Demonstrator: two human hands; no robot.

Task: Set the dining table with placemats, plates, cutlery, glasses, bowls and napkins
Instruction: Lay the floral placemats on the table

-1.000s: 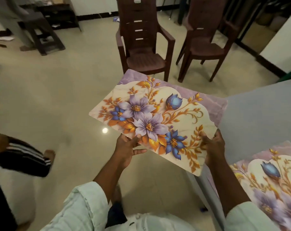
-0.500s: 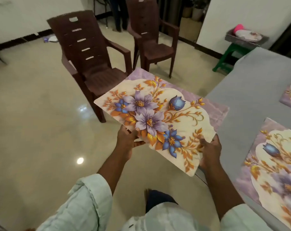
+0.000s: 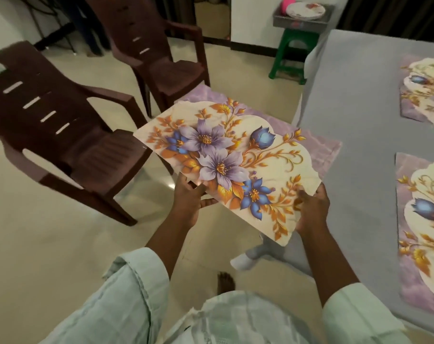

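Far left: two dark brown plastic chairs (image 3: pixel 69 135) on the pale floor, well apart from the worktop.

Left hand (image 3: pixel 189 198) pinching the near left edge of a floral placemat (image 3: pixel 235 157), thumb on top and fingers beneath. Right hand (image 3: pixel 311 211) gripping the near right corner the same way, fingers curled under the edge. Placemat held in the air, roughly flat and tilted slightly, over the floor just beside the worktop's left edge; far right corner overlapping the grey worktop (image 3: pixel 360 108) in view, though contact impossible to confirm.

Holding its plane with no sag between two edge grips, so likely thin, light and fairly stiff. Glossy printed face probably slick: better pinched at the edges than pressed flat. Two-handed hold at opposite ends well suited for laying it down square.

Further right, on the worktop: one matching mat (image 3: pixel 424 227) near, a second (image 3: pixel 427 90) further off, both lying flat. Beyond the worktop's end, a green stool (image 3: pixel 289 55) carrying a tray with plates (image 3: pixel 305 11).

Placemat stage seemingly under way; plates not yet on the worktop.
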